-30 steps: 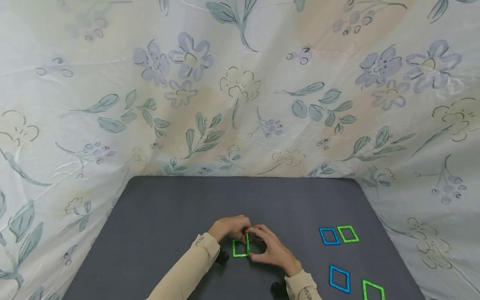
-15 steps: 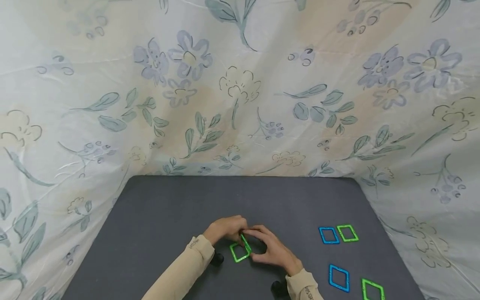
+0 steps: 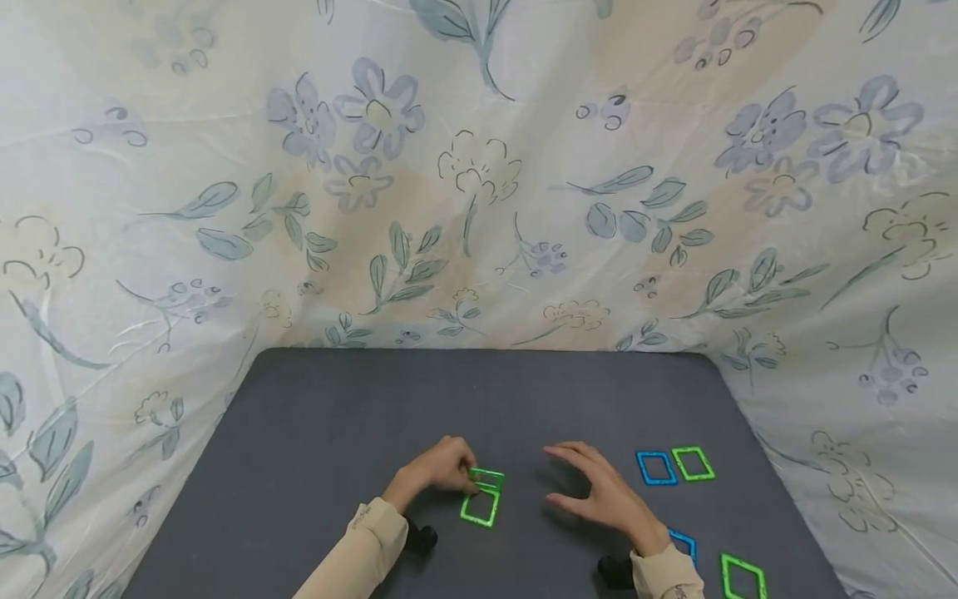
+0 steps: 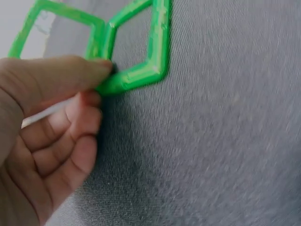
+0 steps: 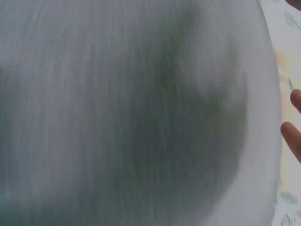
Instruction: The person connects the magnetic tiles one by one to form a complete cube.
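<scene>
Two green square frames (image 3: 481, 496) are joined along one edge on the dark grey table (image 3: 337, 399); one lies flat and the other tilts up behind it. My left hand (image 3: 466, 477) pinches them at the joint, and the left wrist view shows thumb and fingers closed on the green frames (image 4: 141, 56) there. My right hand (image 3: 569, 478) hovers to their right, fingers spread and holding nothing. In the blurred right wrist view only its fingertips (image 5: 292, 129) show, at the right edge over the table (image 5: 141, 117).
A blue frame (image 3: 656, 468) and a green frame (image 3: 693, 463) lie side by side at the right. Nearer me, another blue frame (image 3: 684, 545) is partly hidden behind my right wrist, beside a green frame (image 3: 743, 576). Floral cloth (image 3: 479, 208) rises behind the table.
My right hand let go of the green frames and drew away to the right, opening. The left hand keeps its pinch, and the frames' upper piece has tipped back.
</scene>
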Tool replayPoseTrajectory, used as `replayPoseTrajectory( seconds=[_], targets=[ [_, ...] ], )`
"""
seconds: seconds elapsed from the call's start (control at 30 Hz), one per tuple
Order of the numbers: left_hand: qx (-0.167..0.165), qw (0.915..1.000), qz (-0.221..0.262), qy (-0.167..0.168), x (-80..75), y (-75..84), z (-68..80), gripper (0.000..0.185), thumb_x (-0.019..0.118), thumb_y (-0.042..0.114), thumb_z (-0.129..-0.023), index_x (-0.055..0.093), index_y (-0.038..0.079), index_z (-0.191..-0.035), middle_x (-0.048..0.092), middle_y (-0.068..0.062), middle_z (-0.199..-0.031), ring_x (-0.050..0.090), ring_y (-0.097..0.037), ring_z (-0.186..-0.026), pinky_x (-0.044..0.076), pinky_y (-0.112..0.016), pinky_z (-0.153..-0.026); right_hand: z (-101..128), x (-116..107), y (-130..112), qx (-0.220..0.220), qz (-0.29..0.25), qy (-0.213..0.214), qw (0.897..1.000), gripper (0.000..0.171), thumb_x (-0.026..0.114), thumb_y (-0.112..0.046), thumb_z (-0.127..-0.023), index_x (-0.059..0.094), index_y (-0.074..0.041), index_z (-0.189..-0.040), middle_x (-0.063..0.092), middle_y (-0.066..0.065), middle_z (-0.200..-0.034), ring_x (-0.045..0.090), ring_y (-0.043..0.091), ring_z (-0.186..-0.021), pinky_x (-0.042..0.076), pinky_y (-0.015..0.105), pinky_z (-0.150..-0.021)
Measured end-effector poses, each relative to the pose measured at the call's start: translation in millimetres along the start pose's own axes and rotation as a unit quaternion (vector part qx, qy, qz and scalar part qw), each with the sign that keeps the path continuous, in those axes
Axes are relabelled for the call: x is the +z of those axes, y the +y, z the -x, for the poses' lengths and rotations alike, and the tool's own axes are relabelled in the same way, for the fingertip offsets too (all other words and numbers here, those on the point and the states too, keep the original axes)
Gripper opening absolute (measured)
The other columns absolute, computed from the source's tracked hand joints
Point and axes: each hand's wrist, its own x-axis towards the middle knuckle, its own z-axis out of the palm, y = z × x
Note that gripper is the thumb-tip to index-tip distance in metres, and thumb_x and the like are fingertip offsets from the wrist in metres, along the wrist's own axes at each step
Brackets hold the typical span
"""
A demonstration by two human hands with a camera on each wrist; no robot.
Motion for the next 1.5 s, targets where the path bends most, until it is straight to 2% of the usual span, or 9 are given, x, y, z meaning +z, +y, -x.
replayPoseTrajectory(
  seconds=[0.2,0.33,0.47,0.6,0.87,1.03,1.27,1.43,1.5],
  targets=[
    [-0.024,0.9990,0.006,0.037,2.1,2.9,8.3,0.017,0.085,0.002,-0.076,0.075,0.005,-0.062,0.053,0.010,-0.052,0.034,0.000,-0.045,0.029,-0.016,-0.047,30,-36,12,0.078,0.058,-0.026,0.995,0.068,0.089,-0.036,-0.077,0.064,-0.021,-0.138,0.065,-0.001,-0.131,0.063,0.027,-0.115,0.055,0.051,-0.090],
    [-0.038,0.9978,0.020,0.052,1.6,4.7,11.2,0.014,0.086,0.001,-0.074,0.077,0.004,-0.064,0.066,0.002,-0.058,0.040,-0.001,-0.048,0.034,-0.017,-0.048,52,-58,19,0.121,0.073,-0.066,0.988,0.077,0.090,-0.045,-0.073,0.063,-0.016,-0.140,0.065,0.007,-0.131,0.062,0.036,-0.117,0.053,0.057,-0.090],
    [-0.056,0.9958,0.034,0.064,2.2,5.2,13.4,0.013,0.088,-0.001,-0.072,0.078,0.004,-0.065,0.068,0.000,-0.060,0.045,-0.001,-0.048,0.037,-0.018,-0.048,71,-77,24,0.189,0.094,-0.135,0.968,0.097,0.090,-0.057,-0.067,0.056,-0.012,-0.146,0.060,0.018,-0.137,0.058,0.044,-0.119,0.050,0.064,-0.088],
    [-0.077,0.9931,0.051,0.072,3.7,4.5,15.1,0.014,0.087,-0.001,-0.072,0.077,0.006,-0.064,0.065,0.003,-0.057,0.048,-0.003,-0.048,0.039,-0.019,-0.047,88,-86,29,0.236,0.121,-0.185,0.946,0.111,0.090,-0.063,-0.060,0.051,-0.009,-0.149,0.057,0.020,-0.139,0.055,0.045,-0.119,0.049,0.065,-0.088],
    [-0.087,0.9914,0.055,0.081,7.2,1.8,17.8,0.012,0.086,0.003,-0.074,0.079,0.009,-0.067,0.066,0.005,-0.056,0.050,-0.004,-0.048,0.041,-0.021,-0.048,105,-86,40,0.275,0.125,-0.222,0.927,0.104,0.092,-0.057,-0.062,0.056,-0.002,-0.143,0.059,0.019,-0.134,0.056,0.042,-0.117,0.049,0.064,-0.091],
    [-0.087,0.9912,0.061,0.080,8.6,0.1,18.3,0.012,0.085,0.003,-0.076,0.079,0.009,-0.068,0.065,0.005,-0.056,0.052,-0.005,-0.049,0.041,-0.022,-0.049,109,-84,45,0.293,0.109,-0.234,0.921,0.091,0.092,-0.049,-0.067,0.062,0.004,-0.135,0.059,0.018,-0.129,0.056,0.040,-0.114,0.049,0.064,-0.091],
    [-0.088,0.9909,0.063,0.080,10.1,-1.4,17.2,0.013,0.085,0.002,-0.075,0.078,0.009,-0.067,0.064,0.005,-0.055,0.051,-0.005,-0.049,0.039,-0.021,-0.048,113,-83,51,0.275,0.097,-0.239,0.926,0.071,0.090,-0.038,-0.074,0.069,0.008,-0.123,0.060,0.010,-0.109,0.058,0.029,-0.099,0.051,0.055,-0.086],
    [-0.090,0.9908,0.064,0.078,10.3,-1.6,17.1,0.012,0.085,0.002,-0.076,0.079,0.009,-0.068,0.065,0.005,-0.056,0.051,-0.005,-0.049,0.040,-0.021,-0.048,114,-86,50,0.243,0.111,-0.236,0.934,0.061,0.088,-0.039,-0.076,0.072,0.002,-0.118,0.060,0.002,-0.102,0.055,0.015,-0.088,0.051,0.040,-0.077],
    [-0.091,0.9906,0.065,0.078,10.4,-1.6,17.2,0.012,0.085,0.002,-0.075,0.079,0.010,-0.068,0.065,0.005,-0.056,0.051,-0.005,-0.048,0.040,-0.021,-0.048,113,-86,48,0.253,0.114,-0.235,0.932,0.058,0.089,-0.039,-0.075,0.073,-0.002,-0.116,0.061,0.000,-0.101,0.055,0.012,-0.087,0.052,0.037,-0.076]
  ],
)
